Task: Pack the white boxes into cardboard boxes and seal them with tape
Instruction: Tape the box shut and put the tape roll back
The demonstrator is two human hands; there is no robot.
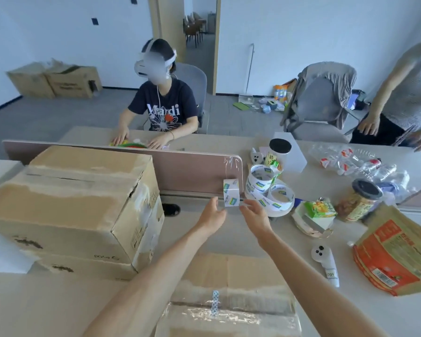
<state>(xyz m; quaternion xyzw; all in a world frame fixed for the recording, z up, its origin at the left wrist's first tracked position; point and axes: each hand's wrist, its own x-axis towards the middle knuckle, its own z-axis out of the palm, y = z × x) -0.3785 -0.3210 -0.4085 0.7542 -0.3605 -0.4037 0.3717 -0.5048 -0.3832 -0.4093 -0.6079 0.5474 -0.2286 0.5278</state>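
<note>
Beige desk [418, 319] with a pink divider panel [192, 171] across the back, and clutter off to the right. Both my hands are out over it: left hand [213, 215] and right hand [255, 215], fingers loose and spread, holding nothing, one on each side of the white printed tape roll [231, 195] standing on edge by the divider's end. Can't tell if my fingertips touch it. A closed brown cardboard box [229, 271] with clear tape over its seam sits right under my forearms, and a bigger taped cardboard box [66, 203] is on the left.
</note>
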